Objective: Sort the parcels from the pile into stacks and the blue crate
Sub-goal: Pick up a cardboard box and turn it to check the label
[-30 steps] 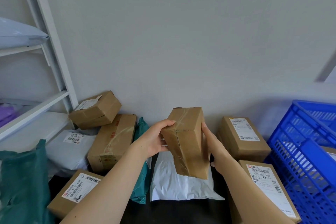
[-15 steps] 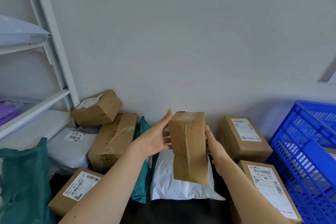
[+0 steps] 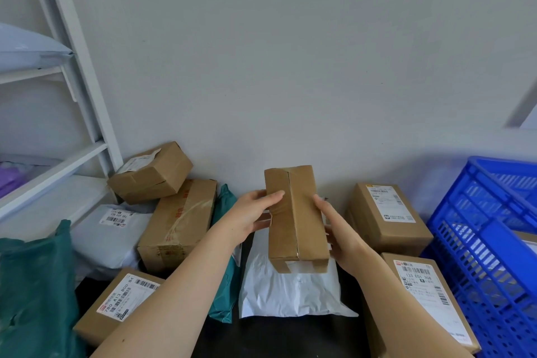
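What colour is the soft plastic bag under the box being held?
White: the head view shows the crinkled plastic mailer bag below the held brown cardboard box.

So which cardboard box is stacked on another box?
The small labelled box beside the shelf frame; it alone rests on the long red-printed box.

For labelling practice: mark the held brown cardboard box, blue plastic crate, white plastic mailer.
held brown cardboard box [image 3: 306, 227], head view, front face
blue plastic crate [image 3: 494, 241], head view, side wall
white plastic mailer [image 3: 290, 291], head view, centre
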Demonstrator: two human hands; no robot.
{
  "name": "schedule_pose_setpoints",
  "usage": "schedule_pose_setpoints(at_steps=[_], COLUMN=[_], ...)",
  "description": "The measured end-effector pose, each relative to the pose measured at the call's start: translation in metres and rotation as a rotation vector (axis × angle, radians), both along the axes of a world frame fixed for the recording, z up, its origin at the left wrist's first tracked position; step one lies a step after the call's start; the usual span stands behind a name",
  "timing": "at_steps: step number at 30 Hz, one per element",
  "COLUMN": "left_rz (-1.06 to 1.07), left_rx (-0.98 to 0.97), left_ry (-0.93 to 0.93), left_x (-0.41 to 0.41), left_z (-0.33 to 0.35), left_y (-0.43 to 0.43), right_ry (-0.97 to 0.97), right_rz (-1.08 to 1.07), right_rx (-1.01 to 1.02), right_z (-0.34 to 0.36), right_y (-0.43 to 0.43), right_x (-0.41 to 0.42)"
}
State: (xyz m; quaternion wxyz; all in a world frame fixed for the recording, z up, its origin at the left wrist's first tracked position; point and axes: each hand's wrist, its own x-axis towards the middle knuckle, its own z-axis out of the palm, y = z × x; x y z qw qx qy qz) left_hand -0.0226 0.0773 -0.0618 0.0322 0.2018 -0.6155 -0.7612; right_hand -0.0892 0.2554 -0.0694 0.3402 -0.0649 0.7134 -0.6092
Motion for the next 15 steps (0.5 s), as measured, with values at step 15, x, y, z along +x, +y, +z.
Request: schedule_pose_setpoints(at_steps=[15], left_rz=[0.019], left_rx=[0.206], left_ry=[0.019], left_x=[-0.001], left_z=[0.004], left_y=[0.002], right_ry=[-0.405], right_rz=[-0.055], right_rx=[-0.037], right_z=[-0.002], right_y=[-0.002], right_x=[-0.017])
